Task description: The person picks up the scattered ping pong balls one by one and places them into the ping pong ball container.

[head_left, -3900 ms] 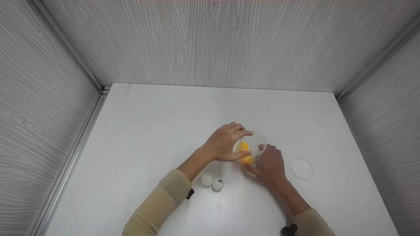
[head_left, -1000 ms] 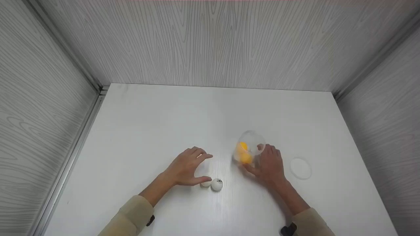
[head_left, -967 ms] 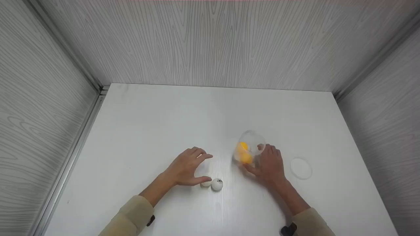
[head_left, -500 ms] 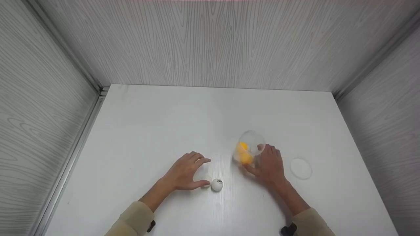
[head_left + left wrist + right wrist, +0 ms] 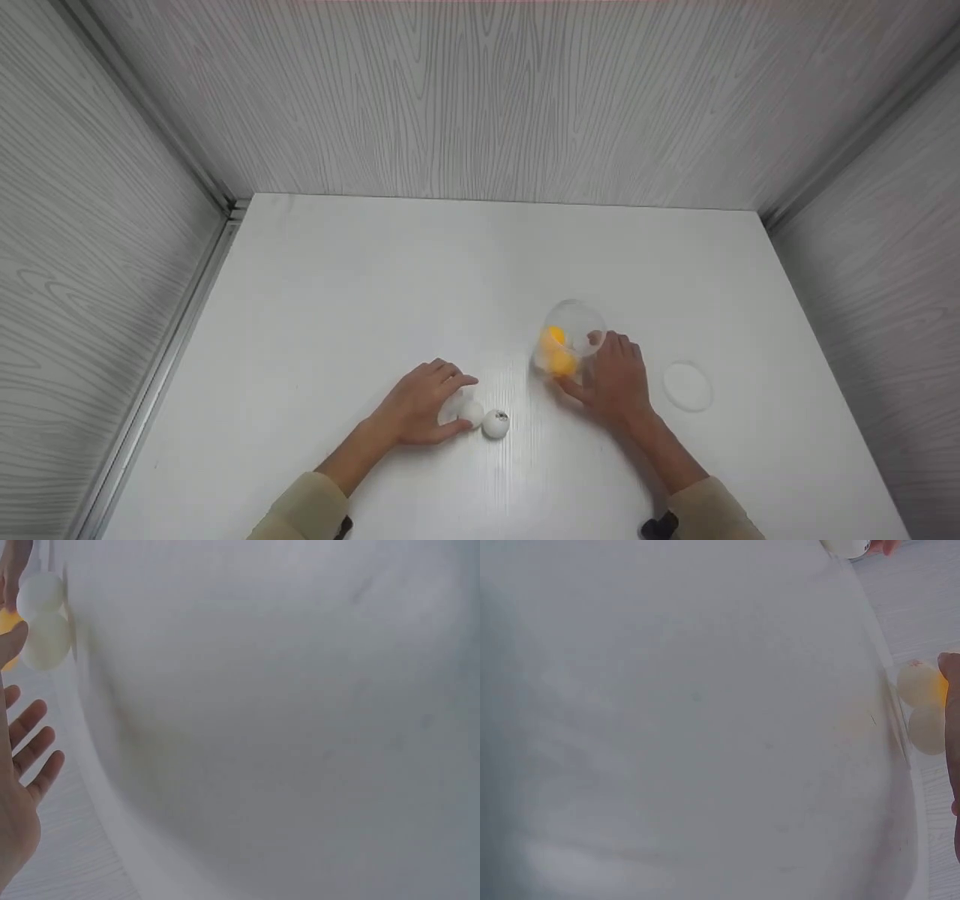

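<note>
My left hand (image 5: 421,405) curves around a white table tennis ball (image 5: 471,413) on the table, thumb at its near side and fingers spread apart. Right beside that ball lies a second white ball (image 5: 496,424) with a dark print. In the left wrist view, the left fingers (image 5: 34,751) extend beyond the two balls. My right hand (image 5: 619,381) holds a clear plastic cup (image 5: 576,321) from the right side, thumb low in front. Orange balls (image 5: 561,364) sit inside it, and white balls (image 5: 928,729) show through its wall in the right wrist view.
A translucent round lid (image 5: 688,386) lies flat on the white table (image 5: 360,270), to the right of the right hand. Grey wood-grain panels (image 5: 480,97) enclose the table at the back and both sides.
My left hand has left the cup's mouth, swung left toward me and lowered around the left white ball. The right hand and cup have stayed in place.
</note>
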`<state>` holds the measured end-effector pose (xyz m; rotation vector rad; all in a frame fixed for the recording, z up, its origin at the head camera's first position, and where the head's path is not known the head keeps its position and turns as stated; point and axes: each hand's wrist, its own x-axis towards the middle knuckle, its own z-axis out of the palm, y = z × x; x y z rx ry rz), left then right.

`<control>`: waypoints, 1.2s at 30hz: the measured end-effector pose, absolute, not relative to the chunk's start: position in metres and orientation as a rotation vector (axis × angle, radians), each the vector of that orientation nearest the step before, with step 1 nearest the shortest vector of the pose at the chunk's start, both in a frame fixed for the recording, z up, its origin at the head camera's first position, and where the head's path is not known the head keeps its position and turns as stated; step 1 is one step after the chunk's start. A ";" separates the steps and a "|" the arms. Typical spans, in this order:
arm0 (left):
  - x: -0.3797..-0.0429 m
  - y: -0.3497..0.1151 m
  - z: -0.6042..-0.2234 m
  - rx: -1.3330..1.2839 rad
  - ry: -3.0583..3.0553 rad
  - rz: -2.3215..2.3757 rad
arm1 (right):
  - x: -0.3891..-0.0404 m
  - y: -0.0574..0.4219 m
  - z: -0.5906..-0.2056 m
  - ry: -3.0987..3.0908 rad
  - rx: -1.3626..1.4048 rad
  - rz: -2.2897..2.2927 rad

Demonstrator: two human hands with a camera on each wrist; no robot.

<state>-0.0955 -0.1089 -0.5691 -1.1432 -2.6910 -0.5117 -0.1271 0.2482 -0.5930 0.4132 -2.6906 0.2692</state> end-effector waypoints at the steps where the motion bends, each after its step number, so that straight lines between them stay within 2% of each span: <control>1: -0.095 -0.109 -0.570 -1.146 -2.687 -0.519 | -0.127 0.248 -0.593 -2.692 0.414 0.260; 36: -0.093 -0.107 -0.582 -1.131 -2.690 -0.555 | -0.125 0.245 -0.589 -2.752 0.377 0.307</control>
